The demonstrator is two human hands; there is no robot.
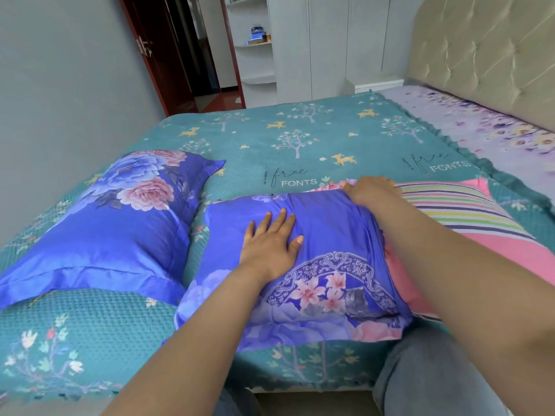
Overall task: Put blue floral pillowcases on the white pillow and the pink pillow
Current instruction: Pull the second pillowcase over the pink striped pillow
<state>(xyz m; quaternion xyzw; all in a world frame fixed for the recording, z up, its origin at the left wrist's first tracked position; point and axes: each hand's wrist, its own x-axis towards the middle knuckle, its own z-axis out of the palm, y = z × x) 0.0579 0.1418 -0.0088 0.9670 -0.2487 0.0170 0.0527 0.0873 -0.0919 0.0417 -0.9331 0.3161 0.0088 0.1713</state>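
Observation:
A pink pillow with a striped band lies on the bed, its left half inside a blue floral pillowcase. My left hand presses flat on the covered part with fingers straight. At the far top edge, my right hand curls its fingers over the rim of the pillowcase where it meets the pillow. To the left lies another pillow fully covered in a blue floral pillowcase; the pillow inside is hidden.
Both pillows rest on a teal bedspread with trees and deer. A purple floral sheet and a tufted beige headboard are at the right. A grey wall runs along the left, with an open doorway beyond.

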